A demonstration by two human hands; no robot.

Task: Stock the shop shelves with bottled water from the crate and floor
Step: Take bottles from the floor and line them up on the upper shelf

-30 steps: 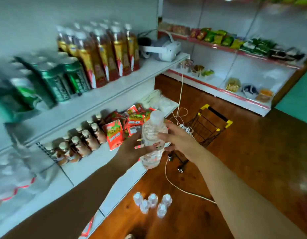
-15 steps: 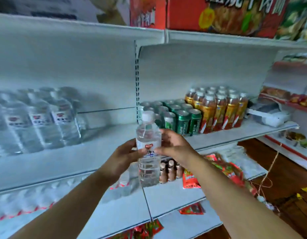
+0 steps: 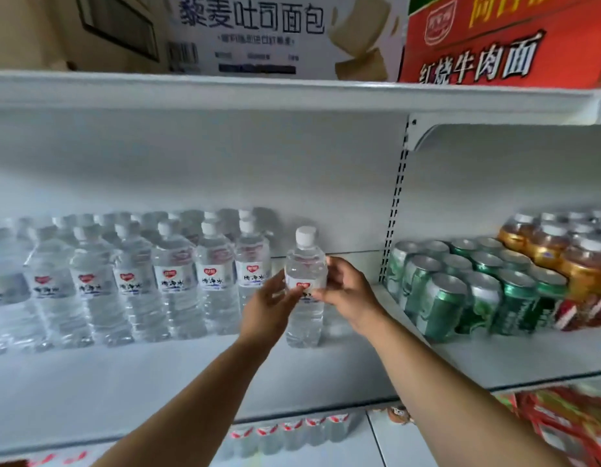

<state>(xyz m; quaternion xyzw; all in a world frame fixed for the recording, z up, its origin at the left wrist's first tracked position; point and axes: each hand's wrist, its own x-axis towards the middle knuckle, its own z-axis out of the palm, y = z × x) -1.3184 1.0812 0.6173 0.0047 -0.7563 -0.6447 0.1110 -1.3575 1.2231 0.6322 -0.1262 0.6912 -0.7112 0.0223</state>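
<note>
A clear water bottle (image 3: 305, 318) with a white cap and a red-and-white label stands upright on the white middle shelf (image 3: 177, 379). My left hand (image 3: 270, 310) grips its left side and my right hand (image 3: 346, 294) grips its right side at label height. Just to its left stands a row of several matching water bottles (image 3: 137, 281), filling the shelf toward the left edge. The held bottle sits at the right end of that row, a small gap away.
Green cans (image 3: 461, 291) and amber drink bottles (image 3: 562, 254) fill the neighbouring shelf bay on the right, past a slotted upright (image 3: 395, 210). Cartons (image 3: 258, 35) sit on the top shelf. More water bottles (image 3: 292, 433) and red packets (image 3: 562, 423) lie on the shelf below.
I have turned from the floor to the shelf. Both hands carried the bottle up and leftward, and its base now rests on the middle shelf beside the row.
</note>
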